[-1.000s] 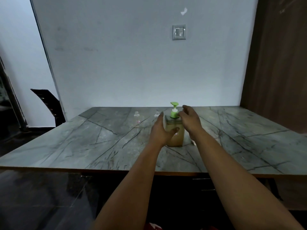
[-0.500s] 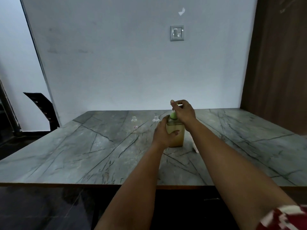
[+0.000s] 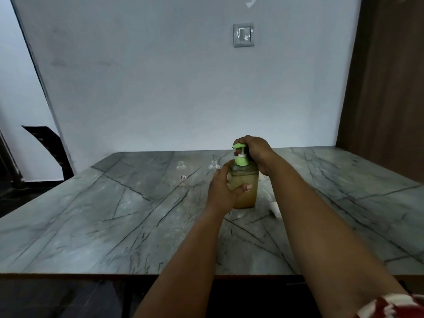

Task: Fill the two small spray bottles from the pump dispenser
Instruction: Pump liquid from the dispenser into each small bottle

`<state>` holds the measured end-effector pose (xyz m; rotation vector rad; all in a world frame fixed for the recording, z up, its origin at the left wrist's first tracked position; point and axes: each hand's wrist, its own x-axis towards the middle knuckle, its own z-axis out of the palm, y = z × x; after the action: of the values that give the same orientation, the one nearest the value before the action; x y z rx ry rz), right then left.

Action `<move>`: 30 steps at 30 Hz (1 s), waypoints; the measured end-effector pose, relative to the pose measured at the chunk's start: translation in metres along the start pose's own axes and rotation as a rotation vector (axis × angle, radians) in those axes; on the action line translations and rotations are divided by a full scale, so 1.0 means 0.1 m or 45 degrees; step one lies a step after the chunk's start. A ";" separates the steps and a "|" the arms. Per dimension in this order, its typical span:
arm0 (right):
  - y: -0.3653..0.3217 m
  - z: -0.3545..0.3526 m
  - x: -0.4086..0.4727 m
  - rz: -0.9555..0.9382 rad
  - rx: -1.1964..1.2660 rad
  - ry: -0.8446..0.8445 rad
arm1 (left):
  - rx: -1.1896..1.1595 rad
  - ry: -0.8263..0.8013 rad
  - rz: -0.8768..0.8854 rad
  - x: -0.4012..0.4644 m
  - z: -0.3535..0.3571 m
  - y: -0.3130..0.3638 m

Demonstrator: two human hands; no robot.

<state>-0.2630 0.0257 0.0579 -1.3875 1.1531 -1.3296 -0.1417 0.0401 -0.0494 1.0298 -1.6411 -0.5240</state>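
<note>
From the head view we see the dispenser (image 3: 245,187) upright on the table (image 3: 114,226), toward the far middle, holding amber liquid. Our left hand (image 3: 226,189) wraps its body, thumb across the near face, fingers curled round the far side. Our right hand (image 3: 254,152) grips the green pump (image 3: 241,154), fingers curled over its head.

Two clear bottles, both uncapped, stand behind and left of the dispenser: one bottle (image 3: 181,172) well apart, the second bottle (image 3: 214,165) just beyond our left hand. Something white (image 3: 275,208) lies right of the dispenser, partly hidden by our right forearm. A wall switch (image 3: 243,35) sits above; a dark chair (image 3: 49,148) stands far left.
</note>
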 end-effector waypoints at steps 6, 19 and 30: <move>-0.13 0.08 0.10 0.111 0.068 -0.047 | -0.009 -0.008 -0.006 -0.02 -0.01 0.02; -0.07 0.25 0.23 0.035 -0.252 0.298 | 0.028 -0.032 -0.063 -0.07 -0.02 0.10; 0.00 0.25 0.20 -0.061 -0.325 0.293 | 0.093 0.769 -0.355 0.55 -1.05 -0.04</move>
<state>-0.2383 0.0062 0.0604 -1.4767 1.4939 -1.4437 -0.0451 0.0088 0.0122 1.3261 -0.9946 -0.2904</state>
